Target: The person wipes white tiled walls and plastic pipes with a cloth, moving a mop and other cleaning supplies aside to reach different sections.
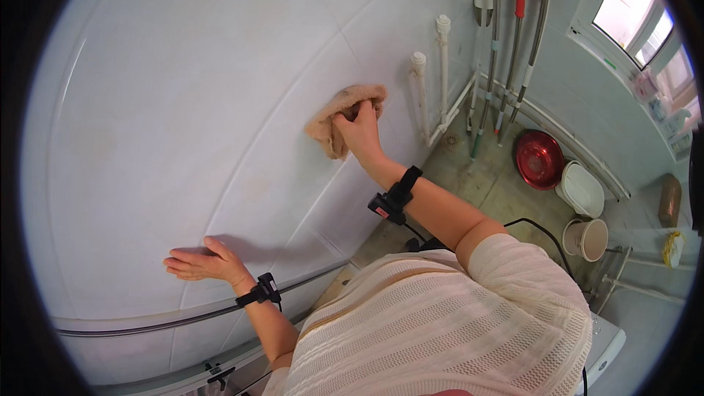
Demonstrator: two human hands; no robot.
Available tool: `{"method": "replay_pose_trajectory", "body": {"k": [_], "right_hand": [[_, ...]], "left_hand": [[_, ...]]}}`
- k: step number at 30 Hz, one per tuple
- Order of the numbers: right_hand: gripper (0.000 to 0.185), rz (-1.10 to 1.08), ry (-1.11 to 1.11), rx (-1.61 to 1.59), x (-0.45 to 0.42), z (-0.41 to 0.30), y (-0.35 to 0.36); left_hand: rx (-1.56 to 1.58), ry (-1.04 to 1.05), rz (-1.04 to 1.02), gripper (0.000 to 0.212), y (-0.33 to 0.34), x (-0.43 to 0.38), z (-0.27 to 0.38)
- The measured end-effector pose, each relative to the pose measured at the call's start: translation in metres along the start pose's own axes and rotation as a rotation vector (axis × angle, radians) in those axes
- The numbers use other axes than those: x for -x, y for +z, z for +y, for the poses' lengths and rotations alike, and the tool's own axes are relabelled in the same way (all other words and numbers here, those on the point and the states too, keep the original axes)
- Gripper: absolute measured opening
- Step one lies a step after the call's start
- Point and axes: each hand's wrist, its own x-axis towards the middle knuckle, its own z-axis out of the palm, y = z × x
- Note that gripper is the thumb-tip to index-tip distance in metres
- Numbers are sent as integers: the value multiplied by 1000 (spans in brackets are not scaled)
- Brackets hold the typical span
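My right hand (360, 135) grips a bunched tan cloth (335, 111) and presses it against the white tiled wall (209, 93). The cloth's fuzzy folds spread out around my fingers. Lower down on the left, my left hand (206, 265) holds nothing, its thumb raised apart from the fingers. It is close to the tiles; whether the palm touches them I cannot tell. A black strap with a small device (393, 198) is around my right forearm, and a similar wrist device (263, 290) is on my left.
Two capped white pipes (443, 66) rise beside the wall. Several long-handled cleaning tools (511, 60) lean in the corner. A red basin (539, 159), a white basin (581, 190) and a bucket (586, 240) are on the floor. A metal rail (165, 327) runs below my left hand.
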Motion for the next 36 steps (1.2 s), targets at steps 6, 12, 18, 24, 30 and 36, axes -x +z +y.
{"method": "replay_pose_trajectory", "body": {"k": [6,12,18,24,30,36], "right_hand": [[46,17,-143,15,-16,4,-2],[43,260,-356,328,-83,-7,-80],[31,201,-277,890,-114,22,-127],[31,-86,-210,787,-139,12,-163],[33,-177,-130,505,-140,2,-192],[28,-292,429,-597,-51,-24,-313]], "left_hand": [[-85,65,65,75,-6,13,-34],[-156,82,127,67,0,13,-32],[-110,31,194,57,-11,-10,-3],[366,-99,156,50,0,-61,88],[1174,-2,84,27,37,-104,241],[1407,249,-374,18,58,-88,349]]}}
